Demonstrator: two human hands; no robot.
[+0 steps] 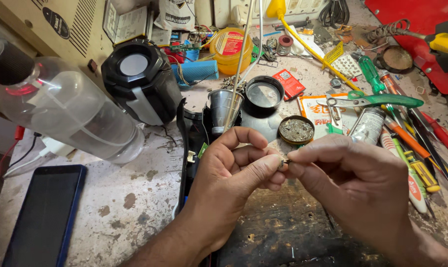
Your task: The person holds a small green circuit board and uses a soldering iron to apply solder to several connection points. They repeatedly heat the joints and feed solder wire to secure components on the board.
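Metal glints between pinched fingers: the left hand and right hand both close on a tiny component above the stained worktop, a round flux tin just beyond. Steady, light pressure should keep so small a piece from slipping.

Left hand and right hand meet fingertip to fingertip (each grip pinched).

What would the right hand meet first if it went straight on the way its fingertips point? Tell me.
The right hand points left; it would meet the left hand first, whose fingertips pinch the same small metal part. They look nearly touching, though depth is unclear.
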